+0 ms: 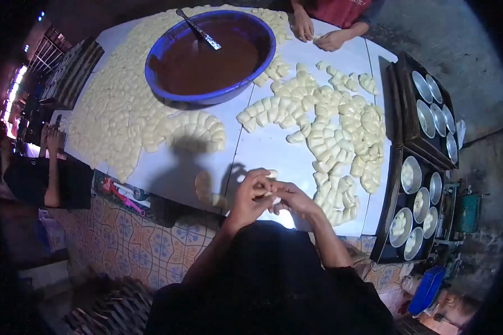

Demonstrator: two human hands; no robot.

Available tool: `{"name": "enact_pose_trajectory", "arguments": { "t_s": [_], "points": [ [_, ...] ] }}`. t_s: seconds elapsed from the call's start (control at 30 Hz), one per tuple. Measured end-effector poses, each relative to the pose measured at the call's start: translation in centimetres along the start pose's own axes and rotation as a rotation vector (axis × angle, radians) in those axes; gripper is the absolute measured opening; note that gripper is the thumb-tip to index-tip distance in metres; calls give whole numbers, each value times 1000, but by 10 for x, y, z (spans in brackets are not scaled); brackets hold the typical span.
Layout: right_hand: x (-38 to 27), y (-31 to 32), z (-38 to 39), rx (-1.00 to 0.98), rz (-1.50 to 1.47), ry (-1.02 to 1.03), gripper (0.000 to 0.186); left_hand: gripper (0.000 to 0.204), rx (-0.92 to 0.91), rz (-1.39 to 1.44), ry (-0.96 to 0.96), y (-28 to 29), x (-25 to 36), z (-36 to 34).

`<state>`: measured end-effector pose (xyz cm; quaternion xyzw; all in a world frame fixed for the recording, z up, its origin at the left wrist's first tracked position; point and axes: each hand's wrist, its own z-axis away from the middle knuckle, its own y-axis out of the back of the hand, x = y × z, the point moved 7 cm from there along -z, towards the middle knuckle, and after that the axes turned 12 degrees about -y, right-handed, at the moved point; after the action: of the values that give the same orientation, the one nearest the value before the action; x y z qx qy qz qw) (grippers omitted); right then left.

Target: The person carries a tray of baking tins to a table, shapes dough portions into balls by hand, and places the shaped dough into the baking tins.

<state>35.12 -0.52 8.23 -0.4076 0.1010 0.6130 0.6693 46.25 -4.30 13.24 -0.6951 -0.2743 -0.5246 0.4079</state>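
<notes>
**A:** Where's the dough piece sitting relative to the hands?

**B:** Right between them, over the near table edge. Left hand and right hand are both closing fingers around it, and it's poking up-left out of the fingertips. Long axis? Can't tell, mostly hidden.

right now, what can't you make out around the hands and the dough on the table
- Head view: the dough piece between the left hand and right hand is mostly covered by fingers; its shape and each grip on it are unclear.
- The spoon in the blue bowl: its lower end is sunk in brown filling.
- Small tins in the dark tray: contents too small to tell.
- The other person's hands at the far edge: cut off at the top.
</notes>
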Motion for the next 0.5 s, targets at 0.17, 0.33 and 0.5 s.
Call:
{"name": "enact_pose_trajectory", "arguments": {
  "t_s": [0.17,0.33,0.5],
  "points": [
    [-56,18,-14,461,490,465,36,32,297,-260,-363,53,21,17],
    [-21,75,-79,319,239,378,31,11,786,-362,-341,123,20,50],
    [-56,-46,-33,360,749,650,23,12,959,-445,-400,175,10,112]
  ]
}}
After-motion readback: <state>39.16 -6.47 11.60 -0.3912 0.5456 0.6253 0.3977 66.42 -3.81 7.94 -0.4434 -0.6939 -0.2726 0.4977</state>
